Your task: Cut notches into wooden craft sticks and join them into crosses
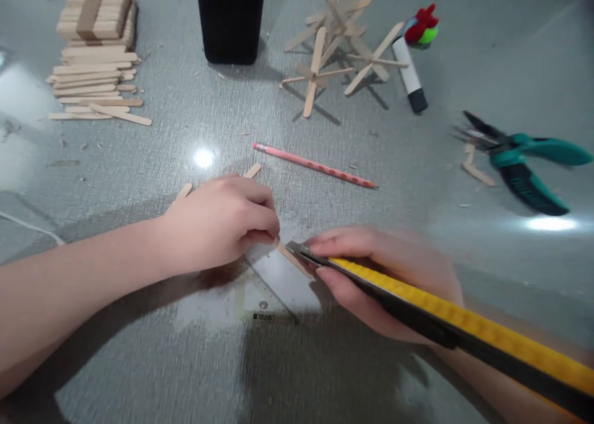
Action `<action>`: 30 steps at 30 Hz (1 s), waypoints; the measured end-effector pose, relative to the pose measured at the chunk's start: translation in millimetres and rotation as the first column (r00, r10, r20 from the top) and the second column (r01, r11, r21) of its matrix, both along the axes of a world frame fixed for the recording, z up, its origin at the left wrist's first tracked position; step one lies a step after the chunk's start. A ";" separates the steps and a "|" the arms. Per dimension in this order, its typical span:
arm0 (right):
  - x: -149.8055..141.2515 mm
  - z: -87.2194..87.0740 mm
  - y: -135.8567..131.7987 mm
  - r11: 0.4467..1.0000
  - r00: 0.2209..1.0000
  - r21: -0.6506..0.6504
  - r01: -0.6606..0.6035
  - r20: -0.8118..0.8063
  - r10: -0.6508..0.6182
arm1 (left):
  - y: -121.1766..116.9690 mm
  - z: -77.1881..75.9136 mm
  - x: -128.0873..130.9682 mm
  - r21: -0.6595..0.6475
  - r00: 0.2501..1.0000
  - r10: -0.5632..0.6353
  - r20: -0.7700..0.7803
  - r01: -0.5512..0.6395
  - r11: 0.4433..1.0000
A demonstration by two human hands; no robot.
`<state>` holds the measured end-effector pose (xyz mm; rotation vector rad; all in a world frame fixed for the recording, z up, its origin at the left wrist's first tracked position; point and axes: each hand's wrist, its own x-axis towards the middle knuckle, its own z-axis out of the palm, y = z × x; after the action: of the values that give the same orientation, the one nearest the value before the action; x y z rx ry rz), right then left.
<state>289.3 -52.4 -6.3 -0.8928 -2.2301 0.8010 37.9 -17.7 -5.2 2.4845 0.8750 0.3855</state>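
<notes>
Near the middle, my left hand (pixel 227 216) is closed on a wooden craft stick (pixel 294 260), whose free end slants down to the right. My right hand (pixel 380 275), blurred by motion, grips a yellow and black utility knife (pixel 417 294). The knife's blade tip lies at the stick, close to my left fingertips; whether it touches the wood I cannot tell. Under my left hand a clear set square (pixel 269 297) lies on a white patch, partly hidden. Two more stick ends (pixel 253 171) show beyond the left hand.
A pink pencil (pixel 315 164) lies beyond my hands. Teal pliers (pixel 520 155) rest at the right by broken stick pieces (pixel 477 171). At the back stand stick assemblies (pixel 313 76), a glue stick (pixel 409 74) and a black container (pixel 231 21). Craft sticks (pixel 95 77) are piled back left.
</notes>
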 end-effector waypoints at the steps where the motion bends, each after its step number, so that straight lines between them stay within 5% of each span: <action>1: -0.1 0.4 -0.1 1.000 1.000 0.003 -0.002 -0.003 0.002 | -0.4 0.2 0.3 0.001 1.000 0.005 -0.011 -0.005 1.000; 11: 6.6 -5.3 -5.8 0.970 0.967 -0.077 0.231 -0.087 -0.238 | 0.7 1.4 -1.4 -0.005 0.999 -0.034 -0.002 0.034 0.999; 17: -0.1 25.0 -17.5 0.862 0.898 -0.253 0.439 0.082 -0.433 | -4.0 0.8 0.4 0.154 0.989 -0.143 -0.027 0.146 0.977; 22: -0.3 18.1 -14.7 0.882 0.912 -0.231 0.411 0.112 -0.395 | -12.9 0.6 4.2 0.157 0.983 -0.163 -0.079 0.174 0.972; 25: 3.9 -1.4 -11.0 0.931 0.929 -0.037 0.363 -0.064 -0.365 | -24.1 4.3 7.6 0.121 0.988 -0.007 -0.154 0.026 0.992; 30: 4.7 -7.8 -7.6 0.969 0.968 -0.035 0.244 -0.053 -0.246 | -30.9 8.7 8.8 0.042 0.985 0.133 -0.106 -0.129 0.991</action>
<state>294.0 -59.9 -14.1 -1.1195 -2.0141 0.7337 46.7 -48.6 3.5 2.5074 1.0879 0.3144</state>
